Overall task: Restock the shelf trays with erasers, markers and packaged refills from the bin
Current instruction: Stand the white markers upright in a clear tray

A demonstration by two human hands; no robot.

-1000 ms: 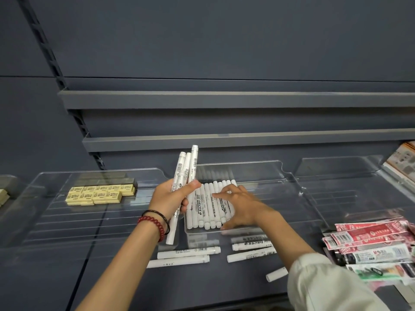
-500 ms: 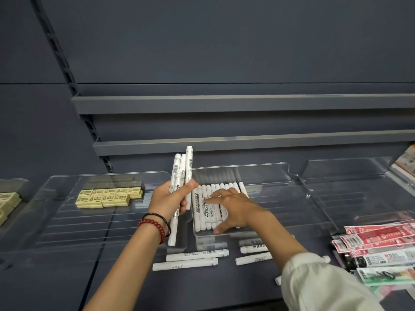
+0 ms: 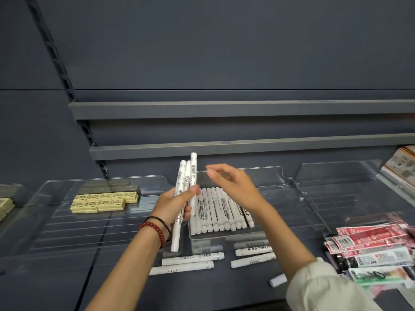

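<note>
My left hand (image 3: 173, 205) grips a bundle of three white markers (image 3: 187, 176), held nearly upright at the left edge of the middle clear tray (image 3: 289, 198). A row of several white markers (image 3: 221, 212) lies side by side in that tray. My right hand (image 3: 233, 185) hovers above the row with loosely curled fingers, holding nothing, its fingertips close to the bundle's top. Several loose white markers (image 3: 193, 259) lie on the shelf in front of the tray. Yellow erasers (image 3: 103, 202) fill the back of the left clear tray (image 3: 51, 221). Packaged refills (image 3: 372, 241) lie in a pile at the right.
An empty clear tray (image 3: 350, 189) stands right of the middle one. Two grey shelf ledges (image 3: 224, 108) run above. More erasers (image 3: 5, 205) show at the far left edge, and printed packs (image 3: 402, 164) at the far right.
My right hand has lifted off the row of markers in the tray and moved up toward the bundle. The left hand still holds its markers in the same place.
</note>
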